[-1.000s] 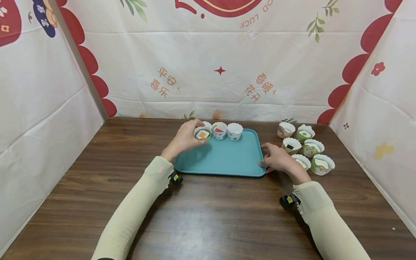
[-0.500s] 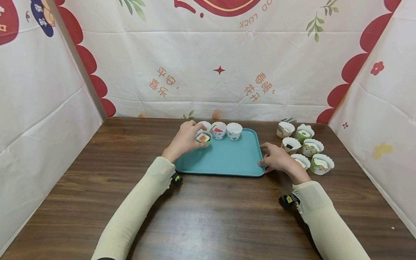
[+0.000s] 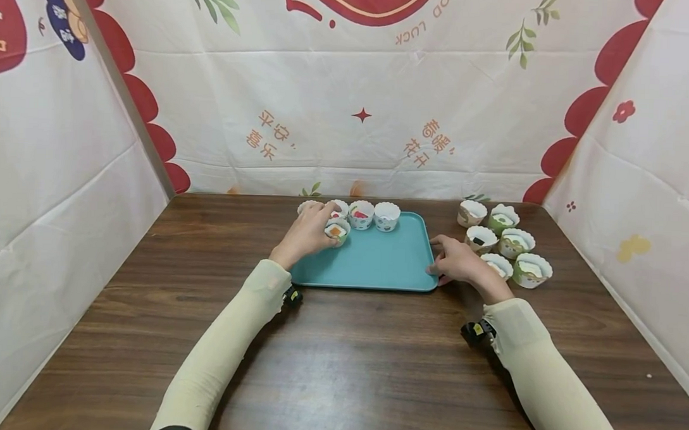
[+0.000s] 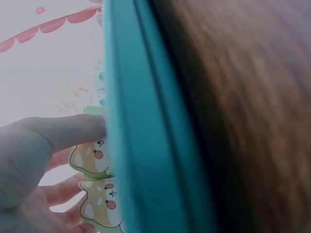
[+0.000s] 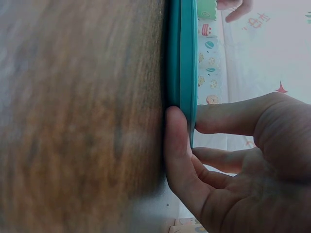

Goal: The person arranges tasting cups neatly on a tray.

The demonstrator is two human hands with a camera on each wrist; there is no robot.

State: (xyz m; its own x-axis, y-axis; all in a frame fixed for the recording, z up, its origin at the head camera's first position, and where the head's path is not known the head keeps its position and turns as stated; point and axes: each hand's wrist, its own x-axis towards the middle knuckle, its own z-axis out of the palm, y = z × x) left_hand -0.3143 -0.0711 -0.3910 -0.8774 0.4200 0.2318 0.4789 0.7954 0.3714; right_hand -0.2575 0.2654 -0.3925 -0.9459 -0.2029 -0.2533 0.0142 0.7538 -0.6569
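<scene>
My left hand [image 3: 308, 234] reaches over the left part of a teal tray [image 3: 383, 260]. Its thumb and fingers hold a green-and-white paper baking cup [image 3: 337, 232] containing a white piece with an orange square. In the left wrist view, dog-face prints show on two cups [image 4: 92, 158] by the fingers; the tray rim hides part of them. White patterned cups [image 3: 361, 215], some with red pieces inside, line the tray's back edge. At the right edge, my right hand [image 3: 457, 260] pinches the tray rim; in the right wrist view one finger [image 5: 176, 131] lies along the rim's outer side.
To the right of the tray stand several brown and green paper cups [image 3: 517, 244] with white or dark pieces inside, close to my right hand. The wooden table [image 3: 339, 354] meets printed cloth walls [image 3: 347, 145] at the back and sides.
My left hand has lowered the cup onto or close to the tray, drifting slightly forward in view. More of the back-left cups shows now. My right hand stays at the tray edge.
</scene>
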